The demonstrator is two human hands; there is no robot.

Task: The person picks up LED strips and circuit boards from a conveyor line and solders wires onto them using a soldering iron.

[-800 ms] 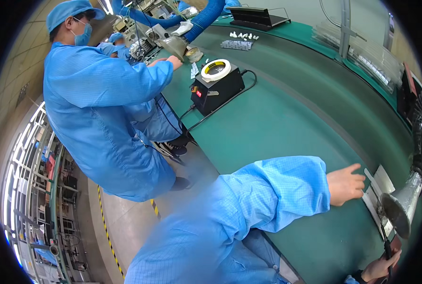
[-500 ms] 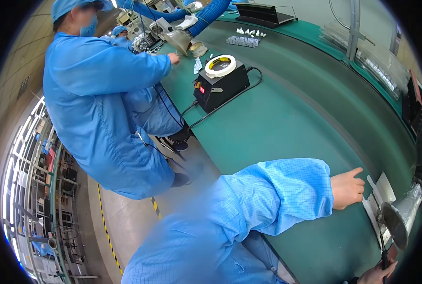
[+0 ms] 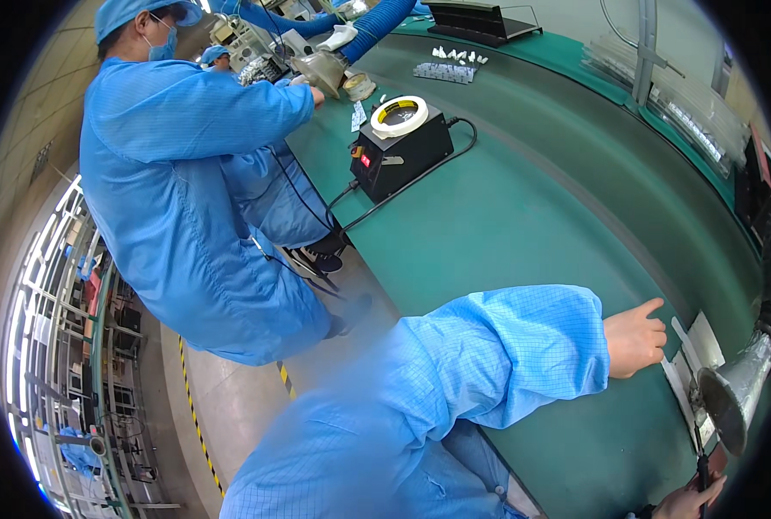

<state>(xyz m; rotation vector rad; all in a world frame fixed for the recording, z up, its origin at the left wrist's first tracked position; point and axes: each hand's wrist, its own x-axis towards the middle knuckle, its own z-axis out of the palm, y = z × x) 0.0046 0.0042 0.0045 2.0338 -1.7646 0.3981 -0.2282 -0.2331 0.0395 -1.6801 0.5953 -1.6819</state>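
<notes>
My left hand [image 3: 635, 339] is above the green tabletop at the right. Its index finger points out and the other fingers are curled; whatever they hold, if anything, is hidden. Just beyond the fingertips lies a white, flat, tray-like piece [image 3: 677, 385]. At the lower right edge, my right hand [image 3: 690, 500] grips a slim soldering iron by its black handle [image 3: 703, 471], its front end pointing up toward the white piece. A grey metal fume funnel [image 3: 736, 394] hangs over that spot and covers part of it.
A black box with a cable [image 3: 403, 156] carries a roll of tape [image 3: 399, 117]. Beyond are small white parts [image 3: 459, 56] and a grey strip [image 3: 443, 73]. A co-worker in blue [image 3: 195, 199] sits at the left, near another funnel [image 3: 321, 71]. Clear plastic tubes [image 3: 693, 121] line the right.
The co-worker's head has lifted slightly and their hand has shifted a little toward the funnel. My own hands have barely moved.
</notes>
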